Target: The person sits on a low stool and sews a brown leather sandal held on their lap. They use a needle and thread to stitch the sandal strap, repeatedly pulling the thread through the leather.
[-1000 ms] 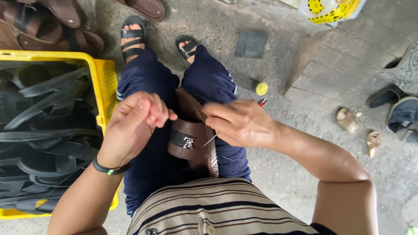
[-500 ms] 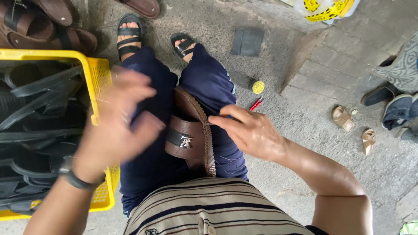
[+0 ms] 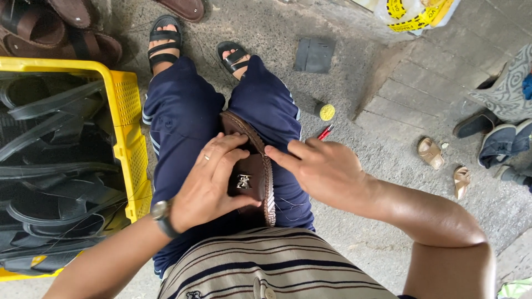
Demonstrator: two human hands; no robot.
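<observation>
A brown leather sandal (image 3: 256,166) with a braided edge and a small metal emblem lies across my lap, on dark blue trousers. My left hand (image 3: 209,185) grips it from the left, thumb under the strap and fingers over the sole. My right hand (image 3: 321,169) rests at the sandal's right edge, with the index finger pressing on the braided rim. Thin thread trails near the sandal's lower end. My feet in black sandals (image 3: 163,41) rest on the concrete ahead.
A yellow plastic crate (image 3: 124,111) full of black sandal parts stands at my left. Brown sandals (image 3: 66,33) lie at the top left. A yellow-capped bottle (image 3: 326,112), a red pen (image 3: 325,132), a dark rubber square (image 3: 313,54) and small tan sandals (image 3: 431,153) lie on the ground.
My left hand rose away from the sandal, then came back down and gripped it. My right hand stayed at the sandal's right edge.
</observation>
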